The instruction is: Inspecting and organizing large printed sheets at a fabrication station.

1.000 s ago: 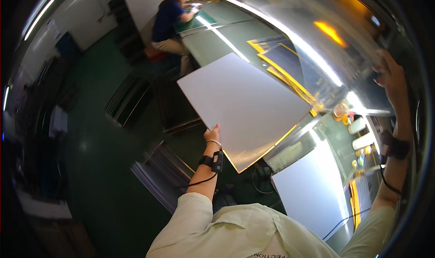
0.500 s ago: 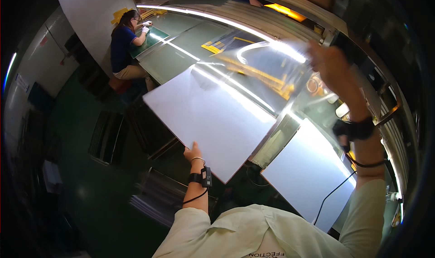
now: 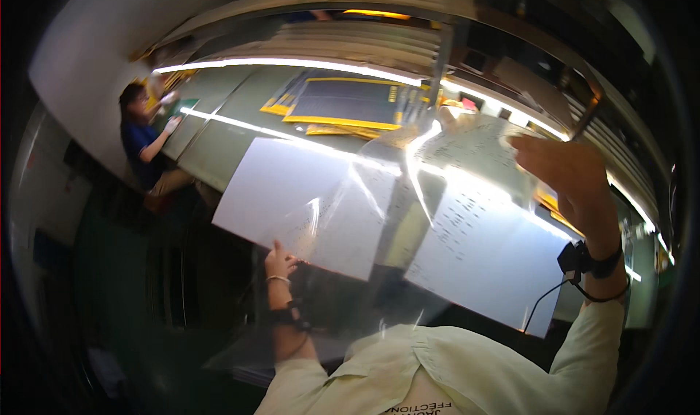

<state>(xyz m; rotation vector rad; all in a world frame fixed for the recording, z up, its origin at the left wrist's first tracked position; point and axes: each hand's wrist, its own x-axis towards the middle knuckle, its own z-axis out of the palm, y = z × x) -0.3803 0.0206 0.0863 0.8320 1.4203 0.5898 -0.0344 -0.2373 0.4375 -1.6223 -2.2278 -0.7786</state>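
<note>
- Co-worker in a dark blue top (image 3: 138, 142): seated beyond and left of the left hand (image 3: 279, 262), well apart, at the far end of the tabletop (image 3: 251, 107).
- White panel (image 3: 284, 185): directly ahead of the left hand, extending to both sides of it, mostly rightward. Long axis runs roughly left to right, right end nearer the body. The left hand is the nearer of the two. Whether the panel also bears on the tabletop cannot be told.
- Left hand: pinching the panel's near edge, thumb on the upper face.
- Yellow-edged dark sheets (image 3: 343, 102): stacked beyond the panel, ahead and right of the left hand, apart from it.
- Clear film (image 3: 419, 171): between the hands, crossing in front of the panel's right end and the gap beside it; glare and dark specks noted. Its far right part reaches the right hand (image 3: 543, 163). Lower extent too blurred to establish.
- Second white panel (image 3: 485, 258): right of the left hand, nearer the body than the right hand; apart from the first panel.
- Right hand: held up, fingers together. Whether they pinch the film cannot be told.
- Black cable (image 3: 538, 298): from the right wrist, hanging in front of the second panel; a possible obstruction, along with the film.
</note>
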